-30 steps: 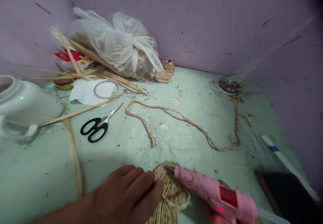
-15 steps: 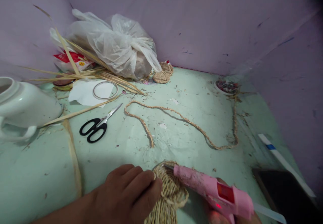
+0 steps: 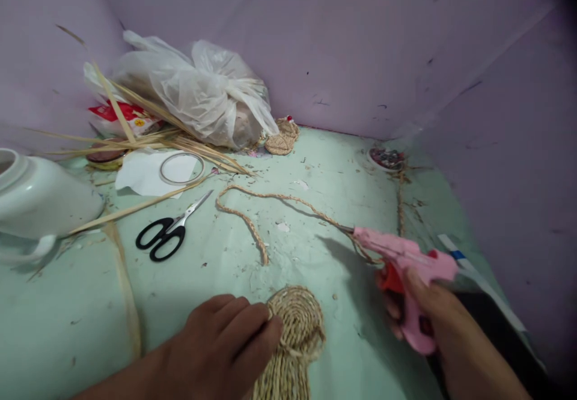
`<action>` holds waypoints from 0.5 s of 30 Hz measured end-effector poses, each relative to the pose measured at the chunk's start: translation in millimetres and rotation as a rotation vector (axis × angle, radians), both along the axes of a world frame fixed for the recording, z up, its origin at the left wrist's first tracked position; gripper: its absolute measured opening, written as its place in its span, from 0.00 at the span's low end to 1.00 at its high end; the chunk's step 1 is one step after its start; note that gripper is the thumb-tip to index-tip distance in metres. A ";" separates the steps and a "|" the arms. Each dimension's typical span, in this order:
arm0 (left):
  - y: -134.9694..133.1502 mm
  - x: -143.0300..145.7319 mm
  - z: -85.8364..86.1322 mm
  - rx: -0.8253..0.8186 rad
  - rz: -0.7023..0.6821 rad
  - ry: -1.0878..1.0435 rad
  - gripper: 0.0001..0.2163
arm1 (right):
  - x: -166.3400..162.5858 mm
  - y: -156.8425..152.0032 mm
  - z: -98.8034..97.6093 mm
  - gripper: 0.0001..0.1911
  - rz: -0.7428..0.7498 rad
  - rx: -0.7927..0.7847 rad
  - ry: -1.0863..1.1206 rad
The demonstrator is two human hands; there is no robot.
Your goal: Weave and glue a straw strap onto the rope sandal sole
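Near the bottom edge, my left hand [image 3: 229, 343] is closed on the left edge of a woven straw piece [image 3: 300, 319], which has a round coiled end and a longer part running down out of view. My right hand [image 3: 433, 310] grips a pink hot glue gun [image 3: 401, 253] by its handle, with fingers at the red trigger. The gun is raised to the right of the woven piece, its metal nozzle pointing left. Behind the nozzle a braided straw cord [image 3: 288, 196] winds over the table, partly hidden by the gun.
Black-handled scissors [image 3: 169, 232] lie left of the cord. A white ceramic jug [image 3: 49, 199] rests on its side at far left. Behind are straw strips [image 3: 193, 142], a knotted plastic bag [image 3: 202, 93] and a small dish [image 3: 385, 158]. A dark flat object [image 3: 491, 334] lies under my right forearm.
My right hand has lifted the glue gun off the woven piece, moving it up and to the right. My left hand stays on the piece. The view has shifted slightly.
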State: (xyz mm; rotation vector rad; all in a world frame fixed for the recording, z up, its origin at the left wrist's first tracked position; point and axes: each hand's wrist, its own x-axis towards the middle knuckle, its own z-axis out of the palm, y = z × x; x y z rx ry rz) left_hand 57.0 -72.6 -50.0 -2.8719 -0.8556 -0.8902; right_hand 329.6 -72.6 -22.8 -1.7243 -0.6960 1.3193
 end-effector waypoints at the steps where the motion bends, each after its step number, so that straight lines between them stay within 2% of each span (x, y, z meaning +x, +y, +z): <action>1: -0.4 -0.9 -1.0 0.003 -0.003 0.001 0.11 | 1.3 14.7 2.9 0.17 -0.014 0.000 0.017; 5: -0.1 -2.0 -3.3 0.027 -0.005 -0.020 0.12 | 3.5 77.2 14.6 0.13 -0.051 0.113 0.057; 8: 1.0 -2.2 -2.8 0.052 -0.014 -0.014 0.11 | 0.7 102.2 23.3 0.09 -0.016 0.129 0.082; 11: 1.4 -3.4 -1.9 0.057 -0.010 -0.006 0.11 | -2.4 87.4 30.7 0.12 0.052 0.147 0.055; 13: 1.2 -3.9 -0.8 0.047 -0.010 -0.008 0.11 | -3.6 58.6 33.9 0.16 0.283 0.165 -0.203; 15: 1.0 -3.5 1.6 0.032 -0.022 -0.009 0.11 | -5.4 24.8 34.8 0.16 0.394 0.175 -0.366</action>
